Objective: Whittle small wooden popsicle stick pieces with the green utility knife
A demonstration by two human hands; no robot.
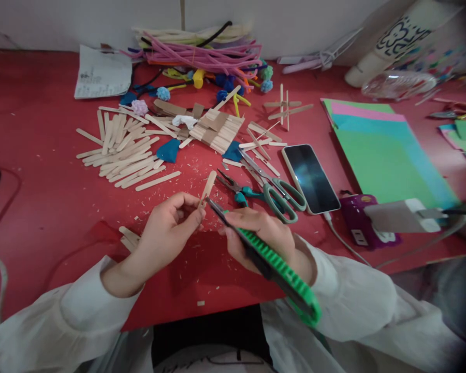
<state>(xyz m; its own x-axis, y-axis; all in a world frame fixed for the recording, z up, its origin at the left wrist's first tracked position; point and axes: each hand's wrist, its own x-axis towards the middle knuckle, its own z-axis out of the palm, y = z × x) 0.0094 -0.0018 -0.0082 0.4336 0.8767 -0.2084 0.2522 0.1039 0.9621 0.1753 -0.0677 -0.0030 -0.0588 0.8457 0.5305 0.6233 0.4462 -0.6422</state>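
Note:
My left hand (174, 223) pinches the near end of a wooden craft stick (209, 185), which points away from me above the red table. My right hand (262, 235) is wrapped around a green and black utility knife (283, 274). The knife's blade tip meets the stick just beyond my left fingertips, where a notch or dark mark shows. Pliers with teal handles (241, 192) and grey-green scissors (281, 197) lie just past my right hand. A pile of craft sticks (124, 150) spreads out beyond my left hand.
Pink pipe cleaners (205, 54) and pompoms lie at the back, behind a joined stick panel (217, 129). To the right are a phone (311, 178) with a cable, coloured paper (384, 150) and a purple power adapter (367, 220). Wood shavings litter the red table (34, 207).

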